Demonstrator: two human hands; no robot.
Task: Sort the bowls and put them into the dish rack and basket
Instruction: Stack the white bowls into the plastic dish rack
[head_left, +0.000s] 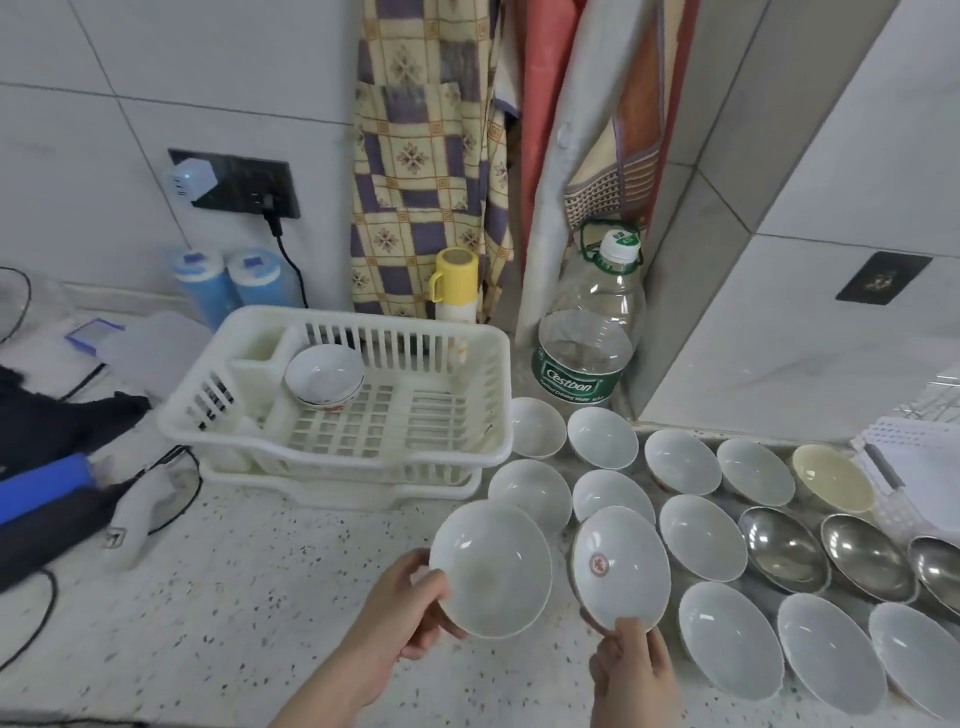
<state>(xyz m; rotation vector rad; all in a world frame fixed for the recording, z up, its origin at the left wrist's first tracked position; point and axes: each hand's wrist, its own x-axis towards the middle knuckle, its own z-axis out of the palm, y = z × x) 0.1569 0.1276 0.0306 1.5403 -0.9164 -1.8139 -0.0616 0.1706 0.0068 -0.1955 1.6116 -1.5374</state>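
Single head-worn wide-angle view, looking forward and steeply down over the speckled stone countertop (218, 613) toward the tiled back wall (156, 78). The person's two hands enter at the bottom edge, close to the lens; straight lines bow toward the frame's corners.

Walls: pale grey tiles (93, 104), dark socket panel (236, 182) holding a white adapter.
Counter: speckled white stone (249, 597).
Corner: checked cloth (426, 156) hanging beside a red one (545, 130).
Light: soft, even.
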